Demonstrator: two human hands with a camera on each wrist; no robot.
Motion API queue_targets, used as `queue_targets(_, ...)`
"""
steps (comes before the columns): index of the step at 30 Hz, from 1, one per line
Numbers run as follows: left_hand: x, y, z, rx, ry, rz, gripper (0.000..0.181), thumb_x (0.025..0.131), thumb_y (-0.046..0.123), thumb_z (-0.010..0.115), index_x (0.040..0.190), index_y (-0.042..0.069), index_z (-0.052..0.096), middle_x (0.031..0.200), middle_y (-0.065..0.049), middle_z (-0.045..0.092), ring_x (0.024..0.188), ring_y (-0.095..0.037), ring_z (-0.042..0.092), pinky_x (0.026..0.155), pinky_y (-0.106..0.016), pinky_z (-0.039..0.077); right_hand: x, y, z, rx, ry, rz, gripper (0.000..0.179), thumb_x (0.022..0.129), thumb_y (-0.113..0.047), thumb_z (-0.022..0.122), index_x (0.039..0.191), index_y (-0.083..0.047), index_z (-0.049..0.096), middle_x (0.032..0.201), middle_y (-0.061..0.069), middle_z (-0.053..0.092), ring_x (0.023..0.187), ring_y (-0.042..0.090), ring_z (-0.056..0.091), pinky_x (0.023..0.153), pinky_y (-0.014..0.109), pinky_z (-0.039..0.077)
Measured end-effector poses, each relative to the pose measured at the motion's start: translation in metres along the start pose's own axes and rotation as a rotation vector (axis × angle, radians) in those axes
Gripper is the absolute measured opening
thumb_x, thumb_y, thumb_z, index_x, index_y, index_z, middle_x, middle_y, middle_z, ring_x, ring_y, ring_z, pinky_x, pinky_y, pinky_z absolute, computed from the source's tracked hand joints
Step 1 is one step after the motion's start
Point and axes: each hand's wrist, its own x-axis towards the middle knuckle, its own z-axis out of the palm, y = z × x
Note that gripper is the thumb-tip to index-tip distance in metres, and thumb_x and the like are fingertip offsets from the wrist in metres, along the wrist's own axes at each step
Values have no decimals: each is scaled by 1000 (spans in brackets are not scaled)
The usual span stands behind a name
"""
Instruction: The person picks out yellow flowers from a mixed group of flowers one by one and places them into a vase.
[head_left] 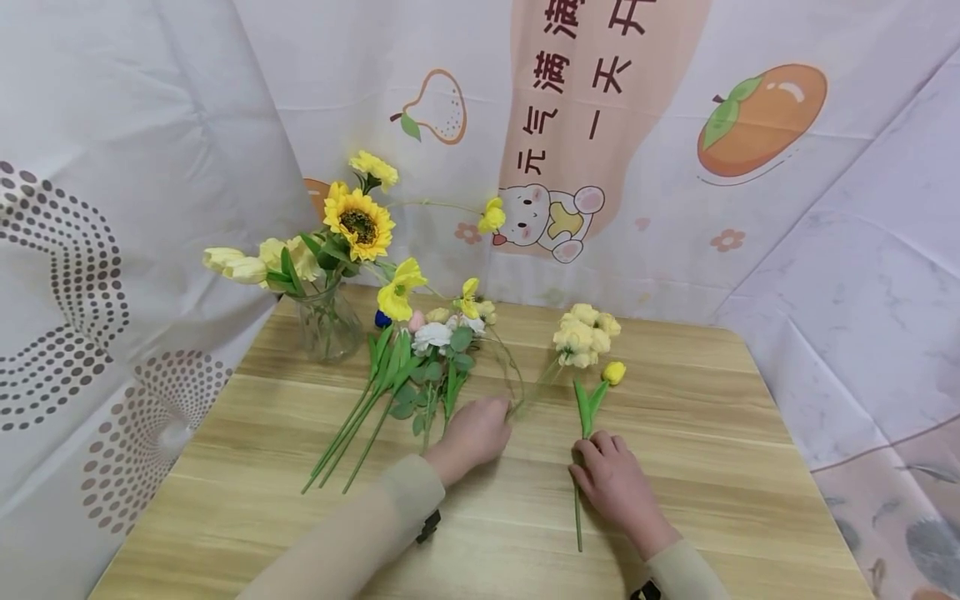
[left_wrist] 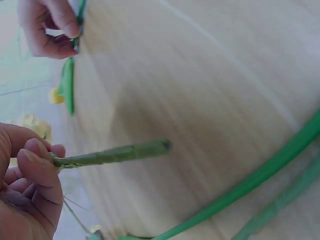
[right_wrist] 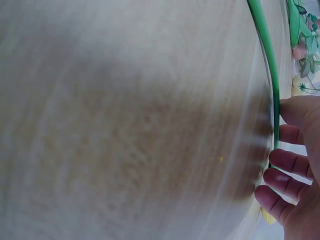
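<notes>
My left hand pinches the green stem of an artificial spray of pale yellow blossoms. Its stem end sticks out from the fingers over the table in the left wrist view. A thin curved stem runs close beside these fingertips. Farther right, my right hand grips a yellow tulip partway along its stem, thumb on one side and fingers on the other. The tulip's bloom and leaves point away from me, toward the back of the table.
A clear glass vase at the back left holds a sunflower, pale tulips and yellow poppies. Several green-stemmed flowers lie left of my left hand, with white blossoms and leafy sprigs. Printed curtains enclose the wooden table.
</notes>
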Motion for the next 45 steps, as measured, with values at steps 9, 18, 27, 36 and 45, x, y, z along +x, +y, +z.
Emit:
queue_targets(9, -4, 10, -30, -20, 173, 120, 5, 94, 6, 68, 91, 6, 64, 72, -1, 64, 55, -7, 51, 48, -18, 44, -3, 3, 1, 8, 7, 32, 30, 79, -11, 88, 101, -7, 68, 92, 4, 54, 79, 22, 50, 65, 37, 47)
queue_targets(18, -13, 15, -62, 60, 374, 237, 9, 95, 5, 69, 102, 2, 69, 88, -9, 73, 69, -20, 70, 54, -26, 56, -5, 3, 0, 34, 53, 75, 25, 79, 3, 83, 99, -2, 67, 86, 6, 55, 74, 21, 53, 60, 36, 51)
queue_targets(27, -22, 15, -85, 96, 490, 300, 15, 93, 4, 71, 107, 0, 68, 91, -11, 73, 68, -21, 71, 53, -27, 57, 2, 4, -11, 288, -190, 527, 36, 83, 4, 67, 118, 9, 57, 87, 13, 69, 72, 21, 61, 58, 37, 52)
queue_targets(36, -27, 15, -103, 26, 538, 326, 10, 96, 4, 67, 105, -1, 67, 89, -9, 71, 67, -16, 64, 54, -28, 53, 9, -16, -12, 495, -251, 632, 30, 83, -1, 65, 112, -6, 56, 75, 1, 58, 62, 14, 52, 52, 26, 43)
queue_targets(45, -28, 20, -110, 32, 579, 387, 6, 98, 5, 67, 102, 2, 67, 84, -4, 67, 63, -10, 60, 51, -23, 47, 21, -48, 1, 640, -272, 600, 9, 93, -8, 68, 102, -8, 66, 80, -1, 61, 65, 12, 53, 53, 23, 45)
